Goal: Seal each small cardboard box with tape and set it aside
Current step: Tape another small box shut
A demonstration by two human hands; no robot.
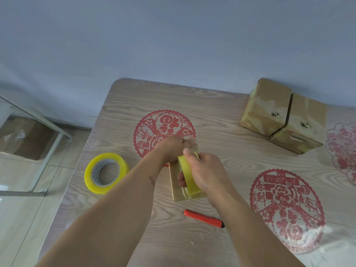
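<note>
spare tape roll (106, 173) left of box (178, 191), red cutter (203, 218) nearer, two taped boxes (282, 114) far right

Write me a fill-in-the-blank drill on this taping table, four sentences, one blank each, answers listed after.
1. The right hand grips a roll of ____ tape over the small flat cardboard box.
2. The number of sealed brown cardboard boxes set aside at the table's far right corner is ____.
3. The red utility knife with a black tip lies ____ to the person than the flat box.
4. The spare yellow tape roll lies to the ____ of the left hand.

Answers: yellow; two; nearer; left
</note>
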